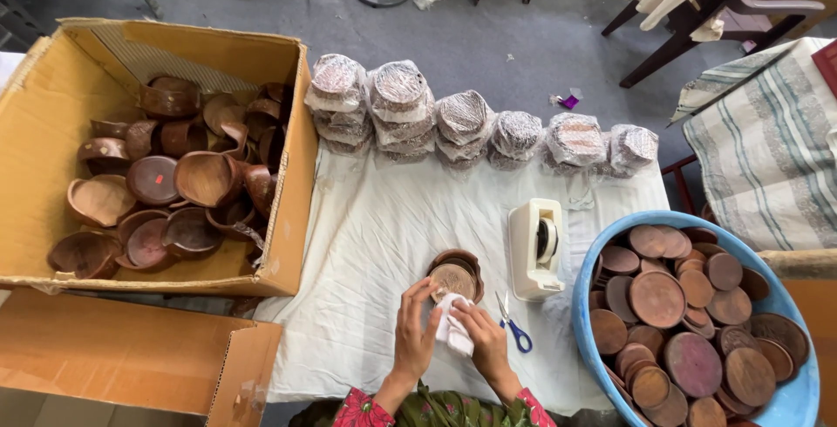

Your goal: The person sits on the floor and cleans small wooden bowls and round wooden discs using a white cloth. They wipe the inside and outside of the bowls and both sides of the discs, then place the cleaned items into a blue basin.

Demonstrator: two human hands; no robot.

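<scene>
A round brown wooden disc (453,278) rests in a small wooden holder (465,259) on the white cloth. My left hand (413,331) grips the disc's near-left edge. A white rag (453,327) is pinched in my right hand (484,335), pressed at the near edge of the disc. Both hands sit close together at the table's near edge.
A white tape dispenser (535,248) and blue-handled scissors (514,327) lie right of the hands. A blue tub (789,405) of wooden discs stands at right. A cardboard box (52,113) of wooden holders is at left. Several wrapped stacks (462,126) line the far edge.
</scene>
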